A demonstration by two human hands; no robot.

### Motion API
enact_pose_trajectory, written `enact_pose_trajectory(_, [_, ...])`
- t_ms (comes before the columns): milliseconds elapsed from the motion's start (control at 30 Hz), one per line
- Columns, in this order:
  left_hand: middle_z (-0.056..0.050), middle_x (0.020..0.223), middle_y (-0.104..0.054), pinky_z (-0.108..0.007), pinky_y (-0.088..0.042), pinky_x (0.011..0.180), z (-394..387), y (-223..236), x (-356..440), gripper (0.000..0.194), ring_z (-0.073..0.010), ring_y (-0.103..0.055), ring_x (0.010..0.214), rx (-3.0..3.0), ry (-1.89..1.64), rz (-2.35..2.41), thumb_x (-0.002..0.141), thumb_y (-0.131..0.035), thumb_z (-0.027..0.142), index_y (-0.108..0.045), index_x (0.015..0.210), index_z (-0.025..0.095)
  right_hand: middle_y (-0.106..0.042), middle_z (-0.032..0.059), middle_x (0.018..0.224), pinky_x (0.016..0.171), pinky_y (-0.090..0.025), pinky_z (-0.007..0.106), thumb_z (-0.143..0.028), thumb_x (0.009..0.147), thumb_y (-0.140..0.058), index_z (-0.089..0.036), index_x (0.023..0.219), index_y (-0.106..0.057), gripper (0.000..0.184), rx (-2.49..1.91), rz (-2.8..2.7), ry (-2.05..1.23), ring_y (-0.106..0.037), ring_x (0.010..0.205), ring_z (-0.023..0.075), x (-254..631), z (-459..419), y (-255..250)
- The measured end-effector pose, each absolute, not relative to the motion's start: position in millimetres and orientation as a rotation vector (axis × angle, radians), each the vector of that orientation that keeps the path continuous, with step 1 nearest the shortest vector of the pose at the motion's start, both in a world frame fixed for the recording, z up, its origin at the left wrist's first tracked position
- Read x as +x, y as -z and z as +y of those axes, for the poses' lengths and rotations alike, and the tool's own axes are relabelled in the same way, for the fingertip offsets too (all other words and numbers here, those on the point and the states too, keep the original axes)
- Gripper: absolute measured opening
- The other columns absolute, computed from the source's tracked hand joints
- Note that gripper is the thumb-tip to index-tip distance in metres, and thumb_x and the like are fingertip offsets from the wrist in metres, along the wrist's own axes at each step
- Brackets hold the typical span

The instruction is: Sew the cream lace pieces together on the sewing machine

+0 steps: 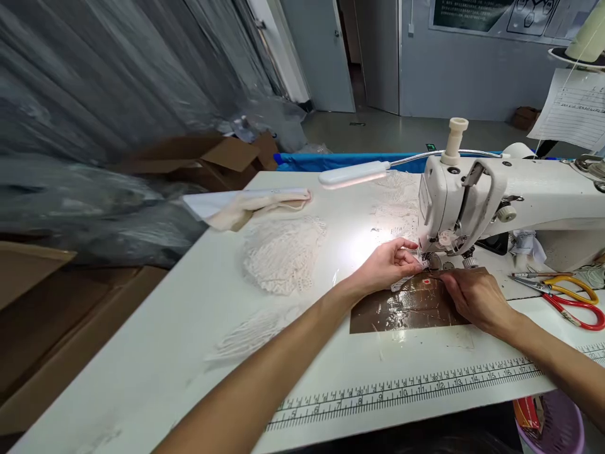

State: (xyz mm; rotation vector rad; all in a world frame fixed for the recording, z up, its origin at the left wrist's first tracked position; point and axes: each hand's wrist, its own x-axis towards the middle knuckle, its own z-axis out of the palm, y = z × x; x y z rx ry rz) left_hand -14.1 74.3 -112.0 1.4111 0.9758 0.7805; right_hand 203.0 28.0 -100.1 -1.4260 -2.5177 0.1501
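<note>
A white sewing machine point(501, 195) stands at the right of a white table point(198, 315). My left hand point(388, 265) reaches in from the left, its fingers pinched on a small white lace piece point(405, 280) right at the needle point(428, 260). My right hand point(475, 296) lies on the brown taped patch point(401, 312) in front of the needle, fingers curled and pressing the lace piece down; its fingertips are partly hidden.
Lace pieces point(283, 252) lie on the table's middle and a folded cloth point(255, 208) at its far left edge. Red and yellow scissors point(567, 296) rest right of the machine. A lamp point(354, 175) shines on the work. A ruler strip point(416, 388) runs along the near edge. Cardboard boxes point(208, 161) stand at left.
</note>
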Motion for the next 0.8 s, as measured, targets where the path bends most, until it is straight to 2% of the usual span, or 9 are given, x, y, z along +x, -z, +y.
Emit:
enact_pose_trajectory(67, [0.001, 0.073, -0.067, -0.027, -0.051, 0.066, 74.6, 112.6, -14.2, 0.037, -0.0133, -0.067, 0.070, 1.383, -0.797, 0.982, 0.074, -0.073, 0.019, -0.052, 0.104, 0.016, -0.071, 0.0090, 0.077, 0.051, -0.029, 0.028, -0.042, 0.102, -0.025, -0.017, 0.090, -0.065, 0.049, -1.541, -2.563, -0.013, -0.063, 0.063, 0.0196, 193.2, 37.4, 100.3])
enact_pose_trajectory(133, [0.002, 0.072, -0.067, -0.028, -0.051, 0.067, 75.2, 113.6, -14.3, 0.040, -0.0131, -0.066, 0.070, 1.371, -0.803, 0.985, 0.073, -0.073, 0.018, -0.050, 0.106, 0.016, -0.072, 0.0094, 0.082, 0.048, -0.023, 0.029, -0.044, 0.102, -0.031, -0.017, 0.097, -0.065, 0.044, -1.666, -2.576, 0.060, -0.064, 0.063, 0.0213, 186.0, 43.2, 101.2])
enact_pose_trajectory(233, [0.002, 0.072, -0.066, -0.027, -0.050, 0.067, 76.3, 114.8, -14.5, 0.043, -0.0127, -0.066, 0.070, 1.363, -0.800, 0.986, 0.073, -0.072, 0.017, -0.049, 0.110, 0.015, -0.073, 0.0097, 0.088, 0.048, -0.020, 0.028, -0.041, 0.101, -0.035, -0.017, 0.105, -0.063, 0.037, -1.762, -2.571, 0.102, -0.067, 0.067, 0.0236, 180.2, 45.5, 101.6])
enact_pose_trajectory(400, [0.002, 0.073, -0.065, -0.027, -0.050, 0.068, 76.2, 116.6, -15.1, 0.043, -0.0123, -0.065, 0.070, 1.341, -0.801, 0.961, 0.074, -0.072, 0.017, -0.049, 0.111, 0.015, -0.073, 0.0109, 0.095, 0.051, -0.028, 0.028, -0.038, 0.100, -0.037, -0.018, 0.105, -0.062, 0.033, -1.806, -2.583, 0.062, -0.068, 0.077, 0.0265, 178.9, 46.0, 98.9])
enact_pose_trajectory(600, [0.000, 0.076, -0.066, -0.028, -0.050, 0.069, 74.7, 118.5, -16.0, 0.043, -0.0136, -0.066, 0.073, 1.364, -0.827, 0.960, 0.076, -0.069, 0.018, -0.050, 0.114, 0.014, -0.071, 0.0123, 0.091, 0.064, -0.042, 0.030, -0.047, 0.099, -0.038, -0.018, 0.093, -0.060, 0.037, -1.665, -2.542, -0.043, -0.067, 0.081, 0.0258, 179.3, 50.0, 109.3])
enact_pose_trajectory(800, [0.000, 0.079, -0.066, -0.029, -0.050, 0.073, 74.2, 116.4, -14.9, 0.051, -0.0138, -0.066, 0.076, 1.329, -0.793, 1.003, 0.075, -0.071, 0.017, -0.047, 0.120, 0.014, -0.070, 0.0121, 0.092, 0.075, -0.046, 0.034, -0.046, 0.101, -0.031, -0.018, 0.094, -0.058, 0.039, -1.656, -2.495, -0.096, -0.065, 0.086, 0.0254, 178.4, 50.6, 114.6])
